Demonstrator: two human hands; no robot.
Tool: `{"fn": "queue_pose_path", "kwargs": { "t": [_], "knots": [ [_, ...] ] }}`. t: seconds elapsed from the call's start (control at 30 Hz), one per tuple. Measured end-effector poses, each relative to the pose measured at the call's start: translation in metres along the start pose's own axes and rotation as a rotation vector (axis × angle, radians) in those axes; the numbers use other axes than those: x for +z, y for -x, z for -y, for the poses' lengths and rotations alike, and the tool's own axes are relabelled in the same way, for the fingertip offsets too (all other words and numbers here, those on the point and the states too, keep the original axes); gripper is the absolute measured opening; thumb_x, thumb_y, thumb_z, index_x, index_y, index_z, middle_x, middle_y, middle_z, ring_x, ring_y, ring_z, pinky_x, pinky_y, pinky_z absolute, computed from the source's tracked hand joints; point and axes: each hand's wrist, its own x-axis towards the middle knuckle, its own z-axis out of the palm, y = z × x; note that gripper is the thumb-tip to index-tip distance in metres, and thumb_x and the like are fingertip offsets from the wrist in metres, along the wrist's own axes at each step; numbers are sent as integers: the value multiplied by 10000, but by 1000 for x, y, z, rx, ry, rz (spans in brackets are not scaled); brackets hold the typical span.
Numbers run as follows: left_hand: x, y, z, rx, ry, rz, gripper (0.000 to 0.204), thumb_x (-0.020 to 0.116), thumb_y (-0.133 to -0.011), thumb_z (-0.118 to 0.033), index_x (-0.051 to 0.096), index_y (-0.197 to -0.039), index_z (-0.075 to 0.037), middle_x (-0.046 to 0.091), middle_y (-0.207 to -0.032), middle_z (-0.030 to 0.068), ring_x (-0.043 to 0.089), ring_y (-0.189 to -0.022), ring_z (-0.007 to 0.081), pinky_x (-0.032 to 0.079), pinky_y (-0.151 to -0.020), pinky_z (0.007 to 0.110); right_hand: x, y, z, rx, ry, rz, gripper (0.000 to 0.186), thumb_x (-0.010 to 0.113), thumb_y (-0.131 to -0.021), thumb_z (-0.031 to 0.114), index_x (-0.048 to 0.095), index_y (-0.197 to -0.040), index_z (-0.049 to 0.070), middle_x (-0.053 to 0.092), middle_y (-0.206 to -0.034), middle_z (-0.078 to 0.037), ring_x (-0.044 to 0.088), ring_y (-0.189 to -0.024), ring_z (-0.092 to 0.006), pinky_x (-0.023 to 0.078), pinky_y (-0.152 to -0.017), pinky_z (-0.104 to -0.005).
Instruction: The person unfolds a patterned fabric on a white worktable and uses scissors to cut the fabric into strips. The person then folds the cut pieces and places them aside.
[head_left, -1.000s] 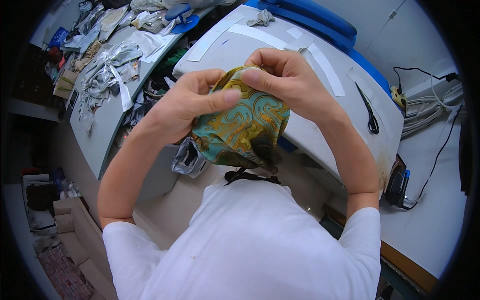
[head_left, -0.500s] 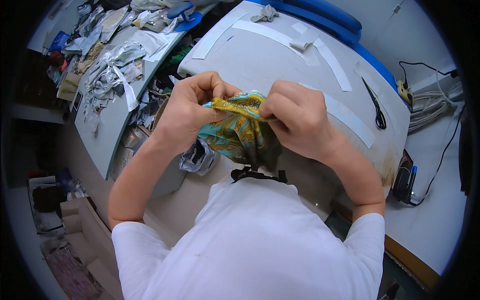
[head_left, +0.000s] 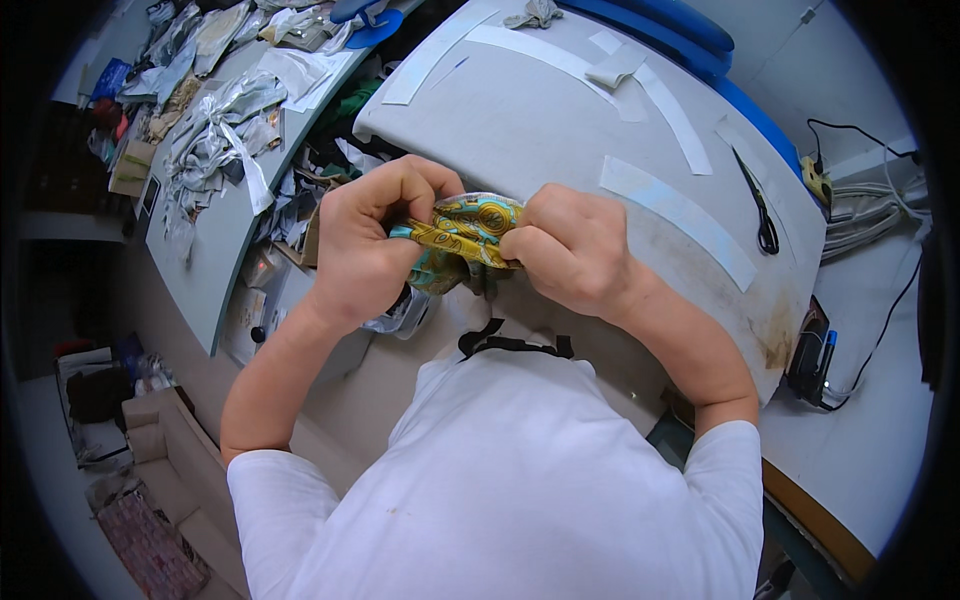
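Between my hands is a patterned cloth [head_left: 468, 226] in yellow-gold and turquoise, stretched along a folded edge, with its lower part hanging down. My left hand [head_left: 375, 240] is closed on the cloth's left end, thumb and fingers pinching it. At the other end my right hand [head_left: 572, 245] grips the cloth with curled fingers. The cloth is held in the air in front of my body, just off the near edge of the padded white table [head_left: 520, 110]. Part of the cloth behind my fingers is hidden.
Black scissors [head_left: 764, 225] and pale paper strips [head_left: 680, 222] lie on the white table. A crumpled grey cloth [head_left: 534, 14] sits at its far edge. Left stands a table [head_left: 190, 280] heaped with bags. A clear plastic-lined bin [head_left: 408, 315] is below my left hand.
Both hands have shifted slightly left, still gripping the cloth. The folded edge has turned, and less of the cloth's hanging part shows below it.
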Motion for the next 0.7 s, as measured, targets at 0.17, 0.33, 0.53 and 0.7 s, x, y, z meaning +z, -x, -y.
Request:
{"fn": "queue_pose_path", "kwargs": {
  "t": [0.17, 0.33, 0.53, 0.7],
  "knots": [
    [1, 2, 7, 92, -56, -45, 217, 416, -580, 145, 457, -739, 2, 647, -913, 99, 491, -745, 104, 421, -673, 214, 9, 4, -1, 12, -13, -2, 218, 673, -576, 115, 513, -722, 92, 416, -662, -28, 507, -568, -168, 427, -436, -304],
    [-2, -1, 14, 74, -36, -54, 225, 418, -584, 160, 461, -740, 3, 650, -916, 102, 518, -767, 108, 447, -708, 226, 11, 5, -2, 93, -68, 9, 188, 684, -622, 92, 579, -778, 81, 489, -693, -29, 541, -583, -186, 447, -459, -310],
    [1, -10, 19, -32, 126, -70, 228, 424, -609, 176, 455, -737, -10, 669, -943, 126, 582, -828, 123, 499, -801, 266, 14, 18, 2, 179, -129, 24, 206, 694, -657, 61, 642, -856, 70, 558, -739, -34, 583, -632, -200, 477, -506, -323],
    [11, -16, 24, -97, 247, -72, 228, 424, -651, 166, 438, -737, -44, 674, -922, 133, 609, -845, 133, 509, -818, 287, 8, 26, 10, 269, -202, 52, 229, 732, -673, 46, 669, -891, 73, 584, -767, -34, 604, -670, -205, 494, -544, -327]
  ]
}}
